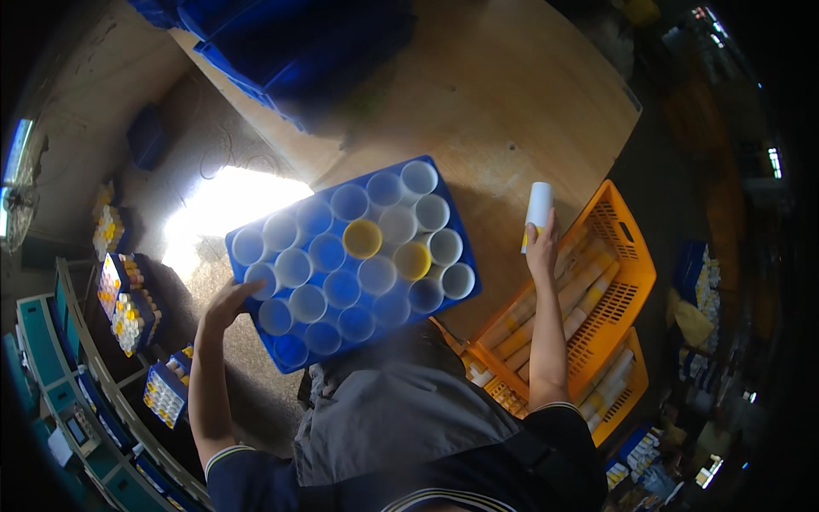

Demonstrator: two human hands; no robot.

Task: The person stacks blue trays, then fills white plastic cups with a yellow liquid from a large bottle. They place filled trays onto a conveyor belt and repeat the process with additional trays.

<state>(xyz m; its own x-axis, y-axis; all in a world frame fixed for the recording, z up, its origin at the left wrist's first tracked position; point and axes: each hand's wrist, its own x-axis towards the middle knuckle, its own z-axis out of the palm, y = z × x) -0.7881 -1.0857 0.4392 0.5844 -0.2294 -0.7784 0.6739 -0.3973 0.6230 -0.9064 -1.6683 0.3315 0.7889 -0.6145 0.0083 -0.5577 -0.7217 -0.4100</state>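
There it was on my distant feed: the left hand (223, 305) gripped the blue crate (441, 191) by its left edge, thumb lapping over the rim. Inside, packed upright, stood rows of open-ended tubes (342, 288), two of them yellow. And out to the right, the right hand (543, 246) was closed around a white tube (539, 205), low down at its yellow end, well apart from the crate and near the orange basket (641, 282) of long tubes (584, 286), with the tabletop (486, 102) beyond. That single tube looked light and stiff to me, smooth enough to slip; I judged mid-side the surest hold, squeezed gently to spare the wall. The loaded crate seemed the heavier handful, best taken by opposite rims.
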